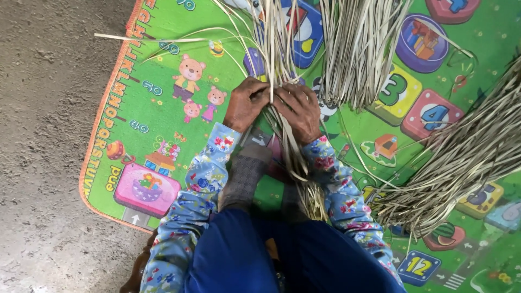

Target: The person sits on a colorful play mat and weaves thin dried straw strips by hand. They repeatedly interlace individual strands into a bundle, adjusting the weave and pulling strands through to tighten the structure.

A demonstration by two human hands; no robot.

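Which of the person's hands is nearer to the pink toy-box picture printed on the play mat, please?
The left. The left hand grips the strips above and to the right of the pink toy-box picture; the right hand lies farther right, beyond the strip bundle.

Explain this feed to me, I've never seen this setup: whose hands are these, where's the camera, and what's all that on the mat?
One camera, worn on a person's head, looks straight down. The left hand and right hand are that person's own, bare, in floral sleeves. Both grip a bunch of pale flat strips that runs up the picture from between the knees. More strips lie in bundles at the top and on the right. All rest on a green play mat, which lies on a grey floor.
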